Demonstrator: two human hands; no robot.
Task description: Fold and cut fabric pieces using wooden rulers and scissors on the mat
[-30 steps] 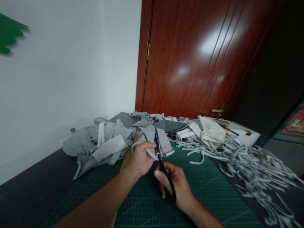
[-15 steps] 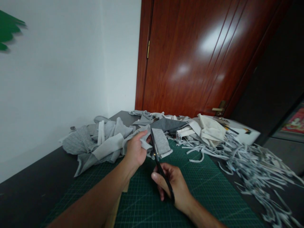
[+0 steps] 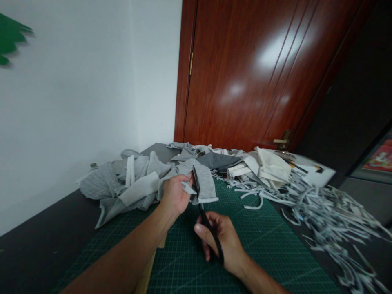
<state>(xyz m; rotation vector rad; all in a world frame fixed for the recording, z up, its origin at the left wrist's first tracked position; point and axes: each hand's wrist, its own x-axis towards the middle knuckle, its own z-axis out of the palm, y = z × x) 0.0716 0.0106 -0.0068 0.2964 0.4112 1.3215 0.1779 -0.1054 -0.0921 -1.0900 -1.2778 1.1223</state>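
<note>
Grey fabric with a pale lower edge hangs between my hands over the mat. My left hand is closed on its left side, thumb on top. In my right hand are black scissors, their handles around my fingers and thumb. The scissor blades point away from me and lie in the fabric, right beside my left fingertips; part of them is hidden by the cloth. A heap of grey cloth pieces adjoins the held fabric on the left.
A green cutting mat covers the dark table, with a wooden strip under my left forearm. Folded cream cloth lies at the back. Many thin fabric strips are heaped at right, by a white box.
The scissor blades have moved slightly left and deeper into the fabric. The flap right of the blades has shifted left, and my left fingers have lowered a little.
</note>
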